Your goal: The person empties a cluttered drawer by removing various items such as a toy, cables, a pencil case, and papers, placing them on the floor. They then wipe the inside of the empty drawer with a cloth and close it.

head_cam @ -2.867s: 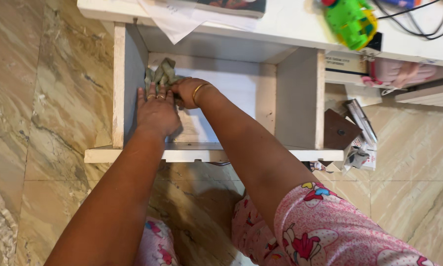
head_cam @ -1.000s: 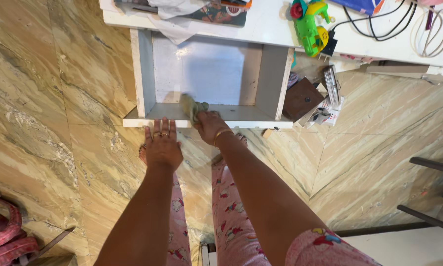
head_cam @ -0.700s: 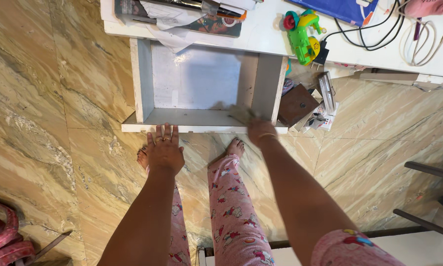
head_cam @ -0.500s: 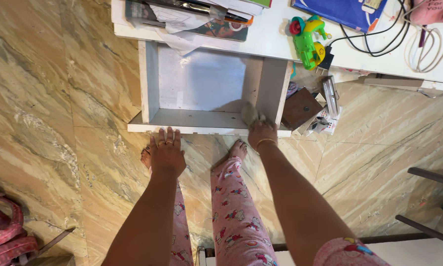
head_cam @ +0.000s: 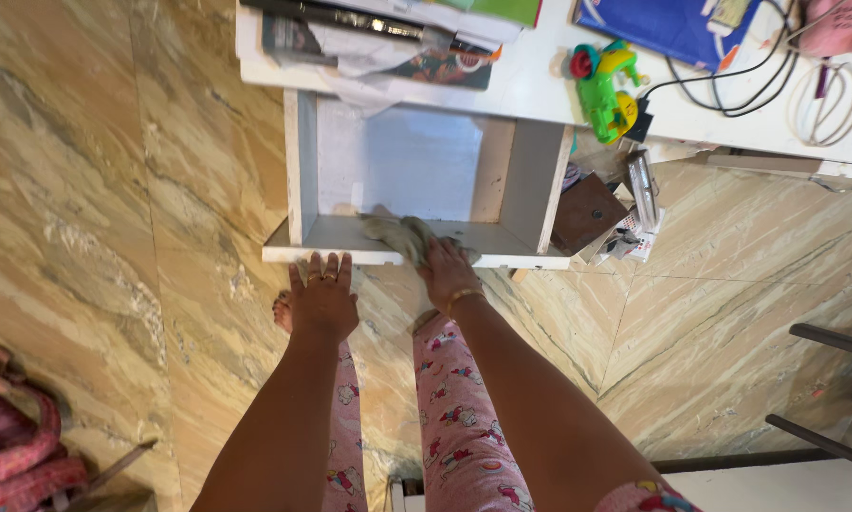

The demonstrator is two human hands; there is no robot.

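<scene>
We press our right hand down on a crumpled grey-green cloth, fingers closed over its near end, so the cloth lies along the front board of the open white drawer, roughly at its middle and spilling a little inside. Our left hand is spread flat, fingers released and holding nothing, with the fingertips touching the front edge of the drawer just left of the cloth. The inside of the drawer shows its pale bottom panel.

Above the drawer runs the white surface, carrying a stack of papers and books over the drawer's back, a green and yellow toy to the right of that, a blue folder, and a loop of black cables near the far right. On the marble floor, just beside the drawer's right wall, lie a small brown box and some loose packets. A pink bag sits at the lower left corner.
</scene>
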